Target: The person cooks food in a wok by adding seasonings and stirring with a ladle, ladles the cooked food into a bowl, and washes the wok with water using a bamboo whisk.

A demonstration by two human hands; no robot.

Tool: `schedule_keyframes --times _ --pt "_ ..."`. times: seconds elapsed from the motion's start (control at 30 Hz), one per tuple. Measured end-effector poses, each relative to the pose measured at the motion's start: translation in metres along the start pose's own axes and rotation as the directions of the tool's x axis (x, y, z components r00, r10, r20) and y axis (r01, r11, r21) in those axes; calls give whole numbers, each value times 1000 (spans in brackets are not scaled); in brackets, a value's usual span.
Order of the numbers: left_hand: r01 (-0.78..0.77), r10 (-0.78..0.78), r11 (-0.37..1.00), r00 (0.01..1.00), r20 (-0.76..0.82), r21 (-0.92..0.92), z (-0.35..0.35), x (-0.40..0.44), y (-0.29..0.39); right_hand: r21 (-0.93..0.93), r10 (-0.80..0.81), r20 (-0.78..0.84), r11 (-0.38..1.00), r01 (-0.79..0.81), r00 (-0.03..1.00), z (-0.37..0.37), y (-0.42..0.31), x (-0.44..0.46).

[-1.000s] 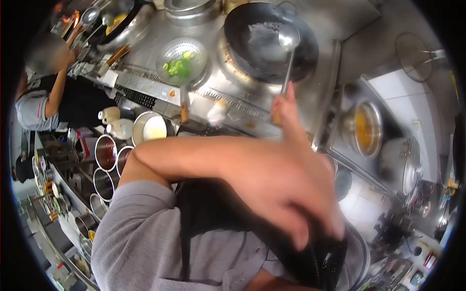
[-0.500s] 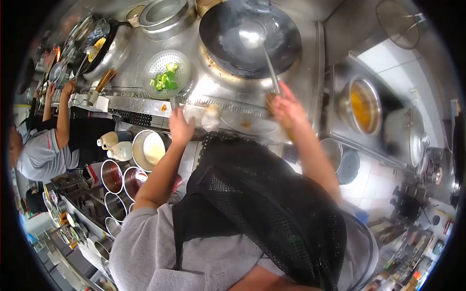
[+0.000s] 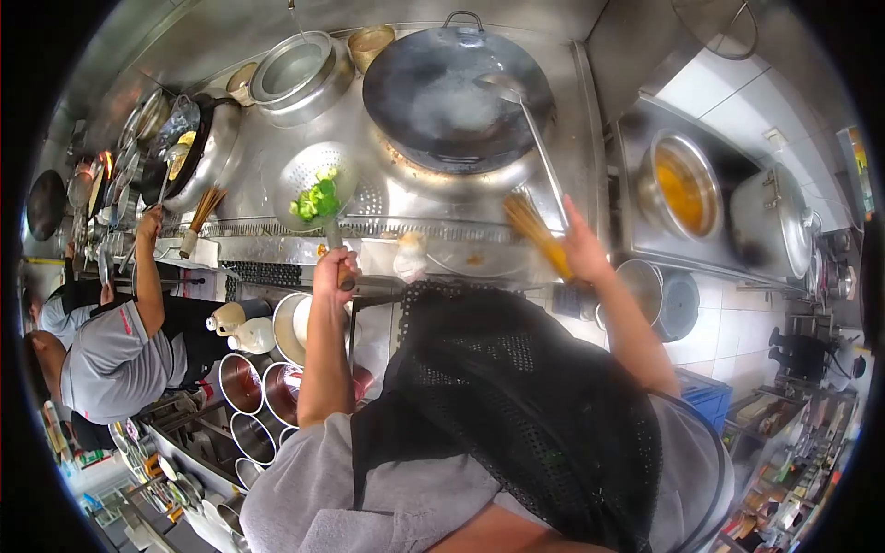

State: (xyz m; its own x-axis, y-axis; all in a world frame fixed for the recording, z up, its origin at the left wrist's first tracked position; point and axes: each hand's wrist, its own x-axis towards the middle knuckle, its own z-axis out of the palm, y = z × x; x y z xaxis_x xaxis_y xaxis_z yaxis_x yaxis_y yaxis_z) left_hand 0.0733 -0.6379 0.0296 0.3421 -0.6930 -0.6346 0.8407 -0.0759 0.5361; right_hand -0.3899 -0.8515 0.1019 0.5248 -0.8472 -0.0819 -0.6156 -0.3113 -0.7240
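Note:
My left hand (image 3: 332, 276) is closed around the handle of a perforated strainer (image 3: 303, 170). Green broccoli pieces (image 3: 316, 200) lie in its bowl. In my right hand (image 3: 584, 249) is the long handle of a metal ladle (image 3: 542, 147), whose bowl sits inside the right side of a dark wok (image 3: 396, 92). Steam or cloudy liquid blurs the wok's middle. A bamboo brush (image 3: 535, 233) lies right beside my right hand; whether the hand touches it I cannot tell. Between my hands, a white bundle (image 3: 410, 256) stands at the stove's front edge.
Nested metal pots (image 3: 300, 78) stand behind the strainer. To the right are a bowl of orange liquid (image 3: 682, 189) and a lidded pot (image 3: 776, 219). Several sauce buckets (image 3: 241, 382) stand low on the left. A co-worker (image 3: 124, 355) works at another wok on the left.
My left hand has closed around the strainer's handle, where before its fingers were blurred near the handle's end. The ladle's bowl has shifted toward the wok's right side. The view has also shifted.

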Motion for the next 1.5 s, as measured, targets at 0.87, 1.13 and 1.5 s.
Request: schedule_keyframes --times 0.87,1.13,1.5 --pt "-446 428 850 895 127 280 53 6 38 -117 139 -104 982 -151 985 -23 -1 13" --pt "-49 335 165 942 -9 985 -62 65 3 711 379 -357 703 -14 854 -77 -50 -58" --pt "-358 182 -88 912 368 930 48 44 -82 801 689 -333 566 -192 644 -116 -30 -97"
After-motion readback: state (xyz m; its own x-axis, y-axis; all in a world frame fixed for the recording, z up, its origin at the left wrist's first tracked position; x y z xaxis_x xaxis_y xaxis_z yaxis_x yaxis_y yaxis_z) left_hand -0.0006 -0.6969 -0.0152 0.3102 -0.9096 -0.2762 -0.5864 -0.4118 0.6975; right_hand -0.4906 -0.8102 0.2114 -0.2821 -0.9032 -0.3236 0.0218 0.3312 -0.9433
